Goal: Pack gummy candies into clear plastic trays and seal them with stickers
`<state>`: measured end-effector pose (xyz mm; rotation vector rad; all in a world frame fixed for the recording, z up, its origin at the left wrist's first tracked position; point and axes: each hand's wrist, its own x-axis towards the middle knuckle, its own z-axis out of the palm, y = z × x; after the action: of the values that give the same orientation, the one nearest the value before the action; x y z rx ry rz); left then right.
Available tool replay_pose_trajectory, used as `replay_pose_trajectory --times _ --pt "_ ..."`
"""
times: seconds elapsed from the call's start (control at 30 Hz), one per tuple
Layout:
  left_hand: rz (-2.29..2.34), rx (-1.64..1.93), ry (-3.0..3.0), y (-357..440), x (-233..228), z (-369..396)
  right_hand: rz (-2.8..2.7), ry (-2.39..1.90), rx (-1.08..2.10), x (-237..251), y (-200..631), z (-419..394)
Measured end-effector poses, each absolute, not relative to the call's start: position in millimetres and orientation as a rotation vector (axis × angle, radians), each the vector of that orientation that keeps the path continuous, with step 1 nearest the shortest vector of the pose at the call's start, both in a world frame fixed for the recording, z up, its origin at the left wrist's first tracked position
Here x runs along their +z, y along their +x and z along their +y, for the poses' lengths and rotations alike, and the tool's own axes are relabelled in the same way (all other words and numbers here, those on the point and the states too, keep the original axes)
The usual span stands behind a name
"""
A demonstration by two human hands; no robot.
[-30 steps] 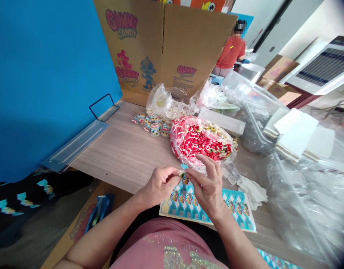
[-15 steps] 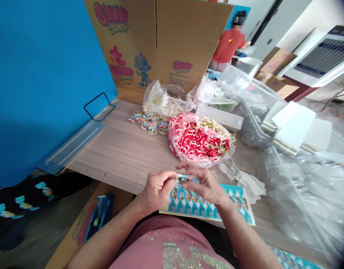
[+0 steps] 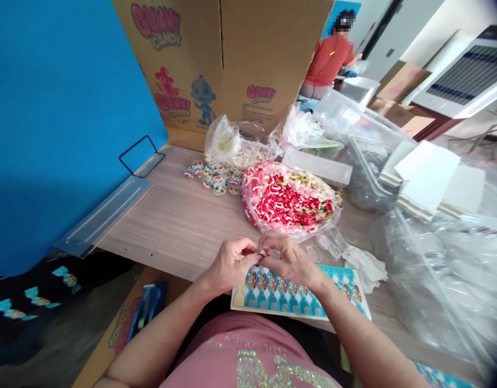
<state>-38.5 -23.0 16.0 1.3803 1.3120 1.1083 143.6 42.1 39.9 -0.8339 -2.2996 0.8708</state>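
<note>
My left hand (image 3: 228, 269) and my right hand (image 3: 292, 262) meet over the near edge of the table, thumbs and fingers pinched from both sides on one small candy pack (image 3: 262, 253). Fingers cover most of the pack; only a little red and white shows. Under and just in front of my hands lies a sheet of blue stickers (image 3: 287, 293) with cartoon pictures. Beyond them sits an open clear bag of red and white gummy candies (image 3: 287, 202). A group of small labelled candy packs (image 3: 218, 180) lies to its left.
Clear empty plastic cups (image 3: 329, 243) and a crumpled white paper (image 3: 365, 267) lie to the right. Large clear bins (image 3: 398, 242) and white cards (image 3: 428, 170) stand farther right. A cardboard box (image 3: 232, 59) and blue panel (image 3: 70, 118) bound the table. A co-worker (image 3: 327, 62) is behind.
My right hand's fingers have closed in on the small pack and come nearer my left hand. The blue label, visible on the pack before, is now mostly covered. The view has shifted slightly.
</note>
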Motion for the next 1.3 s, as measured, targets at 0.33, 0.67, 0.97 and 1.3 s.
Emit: replay_pose_trajectory --times 0.33,0.67,0.97,1.3 --pt "1.227 1.602 0.783 -32 1 -12 -2.0 -0.981 0.143 36 133 2" --pt "1.14 1.621 0.778 -31 2 -22 -1.871 -1.003 0.764 22 113 23" --pt "1.127 1.572 0.908 -47 -5 -29 -2.196 -0.79 1.156 36 120 43" --pt "1.204 1.457 0.854 -42 -7 -13 -1.752 -1.013 1.451 -7 106 40"
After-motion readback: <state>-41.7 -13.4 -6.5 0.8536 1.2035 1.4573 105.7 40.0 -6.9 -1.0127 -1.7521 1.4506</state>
